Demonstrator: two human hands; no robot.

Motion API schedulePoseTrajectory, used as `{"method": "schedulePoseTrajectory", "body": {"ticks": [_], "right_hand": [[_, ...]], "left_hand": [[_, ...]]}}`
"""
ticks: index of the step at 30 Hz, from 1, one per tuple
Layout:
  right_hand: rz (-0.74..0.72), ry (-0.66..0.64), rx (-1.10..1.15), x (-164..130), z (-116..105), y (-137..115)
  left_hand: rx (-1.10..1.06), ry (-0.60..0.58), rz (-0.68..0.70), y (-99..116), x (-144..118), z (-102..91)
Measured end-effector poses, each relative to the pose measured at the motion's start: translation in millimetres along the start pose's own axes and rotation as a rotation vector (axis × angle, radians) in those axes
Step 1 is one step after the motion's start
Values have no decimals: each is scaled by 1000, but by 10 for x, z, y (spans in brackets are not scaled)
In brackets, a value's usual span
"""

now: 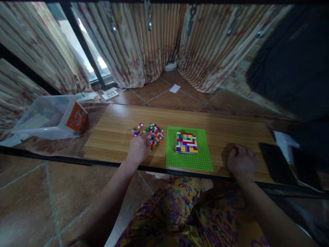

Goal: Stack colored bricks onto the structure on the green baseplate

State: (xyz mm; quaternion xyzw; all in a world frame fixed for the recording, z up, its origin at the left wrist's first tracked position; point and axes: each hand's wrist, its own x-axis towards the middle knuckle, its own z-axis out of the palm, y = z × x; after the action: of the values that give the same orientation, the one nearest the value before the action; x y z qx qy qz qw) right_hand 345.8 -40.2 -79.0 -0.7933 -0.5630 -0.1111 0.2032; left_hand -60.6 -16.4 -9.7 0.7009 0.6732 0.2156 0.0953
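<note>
Two hands rest on our board (231, 132). Off its left end lie a clear tub (41, 118) and an orange box (77, 118). Our left hand (138, 148) reaches into the loose bricks (151, 132) near the middle; whether its fingers grip one, we cannot tell. Just right, the green plate (189, 159) meets the near edge, carrying a brick block (186, 142). Our right hand (241, 161) lies clenched, empty. A phone (277, 163) sits at the right end.

One baseplate (189, 148), one box (77, 118), two phones (277, 163).
</note>
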Motion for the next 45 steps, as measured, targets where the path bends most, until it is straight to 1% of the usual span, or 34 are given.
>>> {"method": "schedulePoseTrajectory", "body": {"ticks": [4,7,10,12,14,17,20,22,24,30,35,40,45], "right_hand": [[20,6,-17,-4,-4,-21],[17,6,-19,-2,-2,-25],[1,9,-14,2,6,-15],[7,10,-10,4,7,-12],[14,1,-8,4,2,-18],[14,-5,0,3,-13,-41],[30,11,11,2,-28,-68],[40,7,10,2,-34,-78],[44,-2,7,3,-33,-76],[20,10,11,5,7,-30],[24,8,5,5,17,-24],[31,-8,4,5,4,-30],[36,-14,10,8,2,-32]], "left_hand": [[28,4,12,-38,12,-10],[-1,1,-36,-54,7,-26],[-88,16,-99,-68,-3,-29],[-224,41,-127,-68,-16,-14],[-426,47,-125,-43,-34,15],[-723,-8,-93,63,-69,72],[-890,-71,-66,225,-97,148],[-908,-75,-32,330,-107,216],[-880,-56,-8,412,-107,294],[-893,-8,-39,558,-72,492],[-862,81,13,655,-50,585],[-928,68,-10,726,-60,682],[-969,67,-28,755,-72,718]]}}
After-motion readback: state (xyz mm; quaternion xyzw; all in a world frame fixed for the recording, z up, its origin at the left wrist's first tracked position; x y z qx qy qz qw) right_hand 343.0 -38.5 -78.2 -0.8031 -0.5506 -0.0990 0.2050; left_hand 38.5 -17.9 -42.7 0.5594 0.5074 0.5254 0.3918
